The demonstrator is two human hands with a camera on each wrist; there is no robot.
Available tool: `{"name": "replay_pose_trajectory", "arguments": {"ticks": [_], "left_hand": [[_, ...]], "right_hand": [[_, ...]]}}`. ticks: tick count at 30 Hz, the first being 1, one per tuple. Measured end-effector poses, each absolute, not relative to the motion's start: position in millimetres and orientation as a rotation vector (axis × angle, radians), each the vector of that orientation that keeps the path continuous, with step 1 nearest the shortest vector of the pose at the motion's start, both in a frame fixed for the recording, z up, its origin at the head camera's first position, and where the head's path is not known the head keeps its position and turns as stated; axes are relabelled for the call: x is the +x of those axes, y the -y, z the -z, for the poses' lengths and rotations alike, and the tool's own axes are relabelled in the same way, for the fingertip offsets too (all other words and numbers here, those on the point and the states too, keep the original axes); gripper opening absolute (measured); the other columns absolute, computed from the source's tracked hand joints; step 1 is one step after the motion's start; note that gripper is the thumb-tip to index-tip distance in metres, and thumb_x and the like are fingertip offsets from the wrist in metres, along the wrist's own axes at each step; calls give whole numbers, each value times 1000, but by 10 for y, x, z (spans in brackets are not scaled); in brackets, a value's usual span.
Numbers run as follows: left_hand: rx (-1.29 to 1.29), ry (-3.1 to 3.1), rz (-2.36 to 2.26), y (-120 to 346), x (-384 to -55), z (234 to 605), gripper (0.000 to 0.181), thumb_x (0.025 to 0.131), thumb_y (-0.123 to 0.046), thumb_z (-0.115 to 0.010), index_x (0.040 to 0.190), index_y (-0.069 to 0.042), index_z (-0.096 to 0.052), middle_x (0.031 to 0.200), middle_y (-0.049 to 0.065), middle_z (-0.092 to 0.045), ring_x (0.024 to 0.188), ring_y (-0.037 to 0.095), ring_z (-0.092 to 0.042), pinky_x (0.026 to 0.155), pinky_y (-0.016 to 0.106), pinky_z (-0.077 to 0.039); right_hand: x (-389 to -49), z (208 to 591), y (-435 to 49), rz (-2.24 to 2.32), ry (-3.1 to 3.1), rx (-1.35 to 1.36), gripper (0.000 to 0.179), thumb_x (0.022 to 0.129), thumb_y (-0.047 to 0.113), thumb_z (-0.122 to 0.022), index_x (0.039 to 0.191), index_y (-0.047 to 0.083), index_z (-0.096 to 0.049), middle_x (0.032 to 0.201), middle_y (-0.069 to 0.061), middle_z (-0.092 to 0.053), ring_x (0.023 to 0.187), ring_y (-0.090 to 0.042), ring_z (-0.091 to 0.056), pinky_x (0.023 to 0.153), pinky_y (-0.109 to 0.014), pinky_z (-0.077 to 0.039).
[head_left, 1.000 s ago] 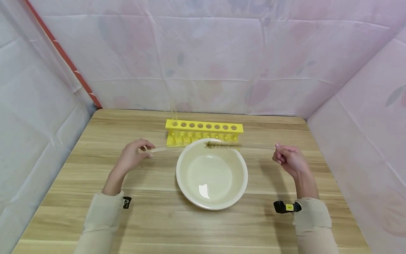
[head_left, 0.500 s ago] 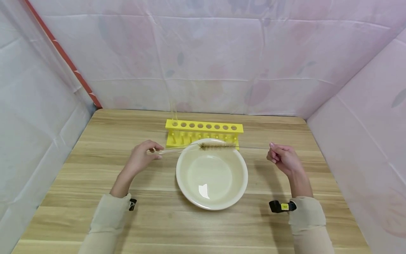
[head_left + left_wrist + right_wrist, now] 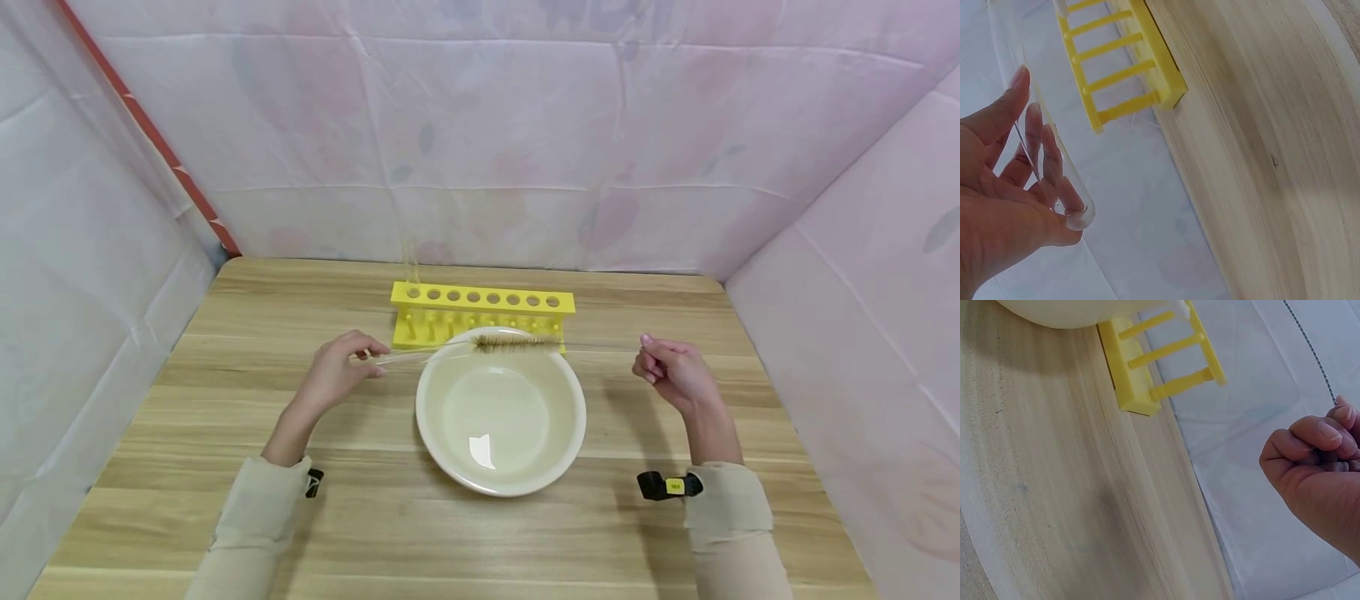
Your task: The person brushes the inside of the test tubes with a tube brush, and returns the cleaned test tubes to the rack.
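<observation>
My left hand (image 3: 337,371) holds a clear glass test tube (image 3: 408,357) near its rounded end, between thumb and fingers. In the left wrist view the tube's closed end (image 3: 1082,215) lies by the palm. Across from it my right hand (image 3: 678,371) pinches the thin twisted-wire handle (image 3: 1313,353) of a test tube brush (image 3: 517,342), its other fingers curled. The brown bristles point left, and their tip sits right at the tube's mouth. Tube and brush are nearly level, in line above the far rim of a cream basin (image 3: 427,417).
Behind the basin stands a yellow test tube rack (image 3: 483,298); its leftmost hole holds another clear tube (image 3: 411,262) upright. The basin seems to contain clear water with a bright reflection. Patterned cloth (image 3: 480,150) hangs around the wooden table (image 3: 360,517).
Both hands have come toward each other: the left moved right with the test tube, the right moved left with the brush. The bristle tip and tube mouth now meet. Over the last half second little moved.
</observation>
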State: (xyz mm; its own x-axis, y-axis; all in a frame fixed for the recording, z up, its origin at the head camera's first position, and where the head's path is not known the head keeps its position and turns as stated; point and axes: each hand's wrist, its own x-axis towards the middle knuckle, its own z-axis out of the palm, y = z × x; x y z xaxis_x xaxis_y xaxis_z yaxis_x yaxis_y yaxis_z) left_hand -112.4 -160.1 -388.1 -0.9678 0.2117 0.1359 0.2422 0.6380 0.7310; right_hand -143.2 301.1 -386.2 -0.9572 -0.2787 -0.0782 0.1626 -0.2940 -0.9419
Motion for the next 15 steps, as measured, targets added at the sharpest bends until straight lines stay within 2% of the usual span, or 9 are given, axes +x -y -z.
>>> {"name": "replay_pose_trajectory", "arguments": {"ticks": [15], "left_hand": [[-396,2811,1281,1590,-1122,3879,21,72,-1,-74,92,-3,-69,90,8,-63,82,24,-54,70,37,-44]], "right_hand": [[-1461,3868,-2961,2205,-1795,-195,42,96,-2,-38,54,-2,-40,53,-9,-26,49,-21,-25,52,-23,-32]]}}
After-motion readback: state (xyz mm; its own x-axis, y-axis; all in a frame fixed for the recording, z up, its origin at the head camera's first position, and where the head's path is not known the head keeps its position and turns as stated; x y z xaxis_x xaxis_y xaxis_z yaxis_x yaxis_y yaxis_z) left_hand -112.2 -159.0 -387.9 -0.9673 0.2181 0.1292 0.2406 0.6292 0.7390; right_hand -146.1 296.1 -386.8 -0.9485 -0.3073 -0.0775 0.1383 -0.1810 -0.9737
